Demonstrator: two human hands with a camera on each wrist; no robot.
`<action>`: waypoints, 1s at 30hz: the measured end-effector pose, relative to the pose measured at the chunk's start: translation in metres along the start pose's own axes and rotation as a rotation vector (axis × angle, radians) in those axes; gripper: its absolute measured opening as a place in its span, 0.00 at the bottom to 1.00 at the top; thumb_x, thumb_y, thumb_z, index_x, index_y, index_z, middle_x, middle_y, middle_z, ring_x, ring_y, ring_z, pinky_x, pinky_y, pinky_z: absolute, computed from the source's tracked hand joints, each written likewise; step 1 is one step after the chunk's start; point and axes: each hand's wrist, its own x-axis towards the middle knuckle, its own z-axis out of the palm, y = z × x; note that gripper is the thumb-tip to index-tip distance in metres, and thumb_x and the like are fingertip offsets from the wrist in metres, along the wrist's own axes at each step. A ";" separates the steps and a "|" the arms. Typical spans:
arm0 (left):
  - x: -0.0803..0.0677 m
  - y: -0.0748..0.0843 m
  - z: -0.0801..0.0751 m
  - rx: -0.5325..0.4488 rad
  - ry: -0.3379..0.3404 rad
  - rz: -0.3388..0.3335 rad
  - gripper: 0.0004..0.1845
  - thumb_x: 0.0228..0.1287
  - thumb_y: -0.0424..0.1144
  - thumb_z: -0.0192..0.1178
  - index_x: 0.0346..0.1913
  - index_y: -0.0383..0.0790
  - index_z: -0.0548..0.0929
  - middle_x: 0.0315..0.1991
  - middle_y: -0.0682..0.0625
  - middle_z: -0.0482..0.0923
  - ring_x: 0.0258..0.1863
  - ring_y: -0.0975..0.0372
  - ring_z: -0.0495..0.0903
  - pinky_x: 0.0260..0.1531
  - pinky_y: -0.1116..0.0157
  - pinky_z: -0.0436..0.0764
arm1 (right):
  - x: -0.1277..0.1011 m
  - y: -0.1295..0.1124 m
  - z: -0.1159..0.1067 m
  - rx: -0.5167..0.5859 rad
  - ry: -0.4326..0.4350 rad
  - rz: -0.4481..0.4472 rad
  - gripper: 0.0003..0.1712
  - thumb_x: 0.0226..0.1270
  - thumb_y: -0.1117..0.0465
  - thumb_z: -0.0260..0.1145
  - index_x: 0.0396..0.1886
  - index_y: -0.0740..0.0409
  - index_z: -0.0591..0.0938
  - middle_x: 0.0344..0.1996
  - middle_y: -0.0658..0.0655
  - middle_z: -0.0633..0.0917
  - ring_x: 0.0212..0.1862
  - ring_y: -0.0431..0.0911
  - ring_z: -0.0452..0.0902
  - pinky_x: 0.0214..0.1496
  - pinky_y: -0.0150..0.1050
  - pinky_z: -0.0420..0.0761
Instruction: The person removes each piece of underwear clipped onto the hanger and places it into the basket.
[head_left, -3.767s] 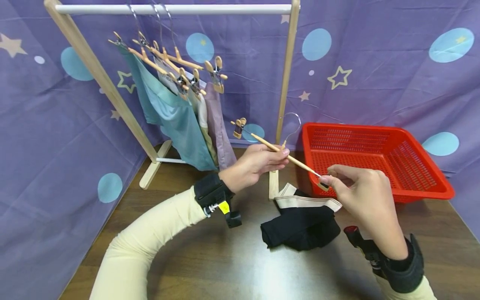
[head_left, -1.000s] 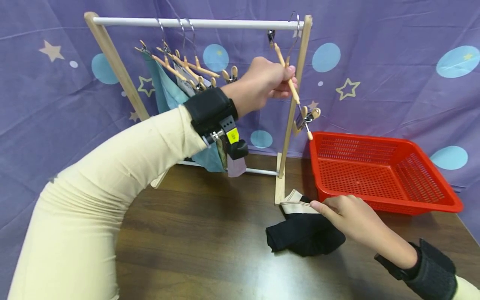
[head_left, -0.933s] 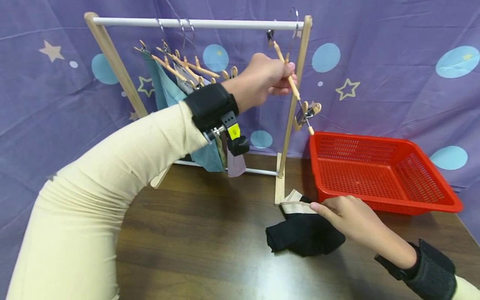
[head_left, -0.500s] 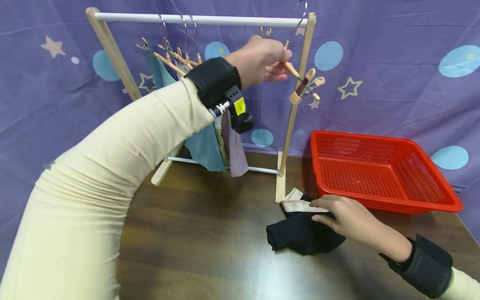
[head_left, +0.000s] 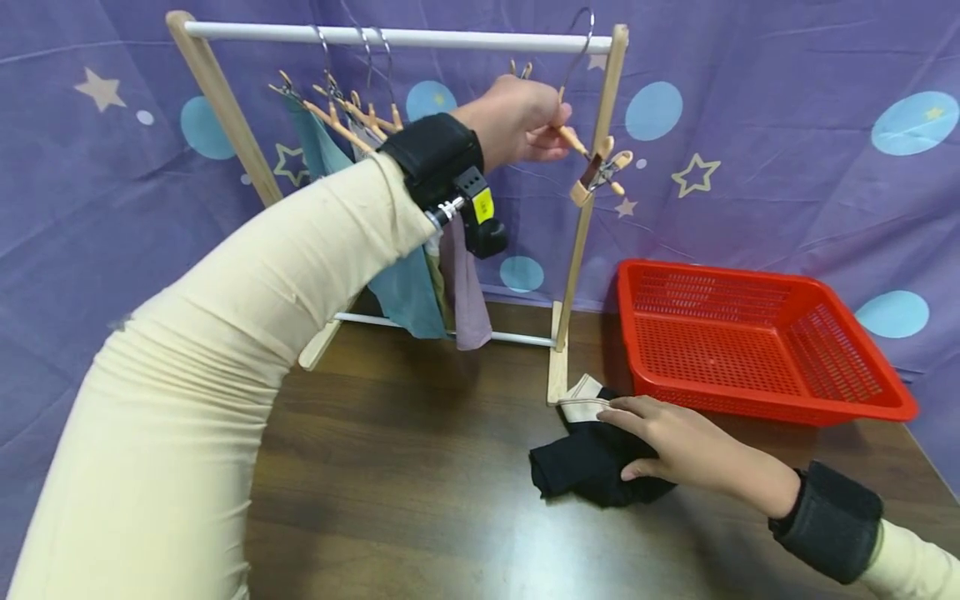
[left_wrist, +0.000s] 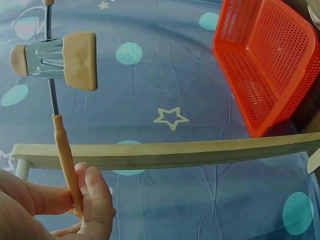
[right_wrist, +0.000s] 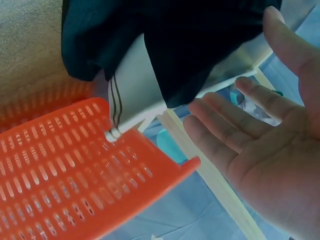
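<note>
The left hand point(head_left: 517, 117) pinches a wooden clip hanger point(head_left: 592, 162) by the rack's rail point(head_left: 420, 37); the right hand point(head_left: 675, 450) rests on black clothing point(head_left: 577, 471).

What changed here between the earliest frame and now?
The left hand lifted the wooden clip hanger from table height to the rack rail. The right hand let go of it and dropped onto the black garment. The red basket stayed put.

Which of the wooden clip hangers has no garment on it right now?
The hanger pinched in the left hand, by the rack's right post: its clips are bare. The other hangers, bunched at the rail's left end, all carry hanging clothes.
</note>
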 end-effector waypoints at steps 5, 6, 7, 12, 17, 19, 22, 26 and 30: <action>0.005 -0.004 0.001 0.026 -0.005 -0.013 0.07 0.75 0.29 0.56 0.50 0.42 0.79 0.26 0.46 0.78 0.17 0.60 0.77 0.33 0.70 0.89 | 0.002 0.000 0.007 -0.016 -0.004 -0.032 0.42 0.46 0.51 0.85 0.62 0.55 0.80 0.56 0.62 0.84 0.54 0.56 0.83 0.52 0.53 0.88; 0.005 -0.005 0.001 0.038 -0.005 -0.012 0.09 0.76 0.29 0.56 0.53 0.43 0.79 0.26 0.46 0.78 0.17 0.60 0.77 0.31 0.70 0.89 | 0.003 0.000 0.008 -0.021 -0.005 -0.034 0.42 0.45 0.52 0.86 0.62 0.55 0.80 0.56 0.62 0.84 0.54 0.56 0.84 0.52 0.53 0.88; 0.005 -0.006 0.001 0.053 -0.006 -0.011 0.12 0.76 0.30 0.55 0.57 0.44 0.78 0.26 0.46 0.77 0.16 0.60 0.76 0.28 0.70 0.88 | 0.003 0.001 0.010 -0.025 -0.006 -0.036 0.42 0.45 0.53 0.86 0.62 0.55 0.80 0.55 0.62 0.84 0.54 0.56 0.84 0.52 0.53 0.88; 0.005 -0.009 0.002 0.106 -0.024 -0.025 0.21 0.77 0.29 0.52 0.68 0.48 0.71 0.23 0.44 0.77 0.13 0.59 0.76 0.19 0.70 0.84 | 0.005 0.003 0.016 -0.065 -0.007 -0.055 0.40 0.43 0.56 0.86 0.59 0.58 0.82 0.53 0.62 0.85 0.52 0.55 0.84 0.51 0.52 0.88; 0.004 -0.008 0.003 0.135 -0.056 -0.054 0.07 0.79 0.29 0.49 0.51 0.41 0.73 0.19 0.42 0.77 0.14 0.58 0.77 0.17 0.68 0.82 | 0.006 0.004 0.023 -0.133 -0.006 -0.079 0.37 0.42 0.54 0.87 0.56 0.57 0.84 0.48 0.57 0.86 0.49 0.52 0.84 0.46 0.49 0.89; 0.003 -0.008 0.004 0.157 -0.064 -0.053 0.06 0.79 0.29 0.49 0.50 0.41 0.74 0.22 0.43 0.79 0.16 0.58 0.79 0.22 0.68 0.85 | 0.007 0.005 0.025 -0.161 0.004 -0.085 0.36 0.41 0.54 0.87 0.54 0.57 0.85 0.47 0.56 0.86 0.47 0.51 0.84 0.44 0.47 0.89; 0.001 -0.007 0.005 0.185 -0.067 -0.049 0.08 0.79 0.32 0.50 0.54 0.43 0.75 0.30 0.43 0.82 0.22 0.58 0.81 0.33 0.69 0.88 | 0.008 0.005 0.026 -0.191 0.024 -0.091 0.35 0.41 0.54 0.87 0.53 0.56 0.86 0.45 0.55 0.87 0.47 0.50 0.85 0.45 0.46 0.89; -0.001 -0.006 0.007 0.216 -0.062 -0.057 0.17 0.79 0.35 0.51 0.66 0.49 0.72 0.46 0.45 0.81 0.36 0.59 0.85 0.43 0.69 0.89 | 0.009 0.004 0.026 -0.206 0.035 -0.092 0.32 0.42 0.55 0.87 0.51 0.56 0.87 0.44 0.55 0.87 0.46 0.50 0.85 0.47 0.46 0.89; -0.005 -0.007 0.006 0.257 -0.067 -0.051 0.25 0.80 0.36 0.50 0.74 0.54 0.64 0.60 0.47 0.74 0.49 0.59 0.84 0.32 0.72 0.85 | 0.010 0.003 0.027 -0.223 0.033 -0.097 0.30 0.43 0.56 0.86 0.49 0.56 0.87 0.42 0.55 0.88 0.44 0.49 0.85 0.48 0.45 0.88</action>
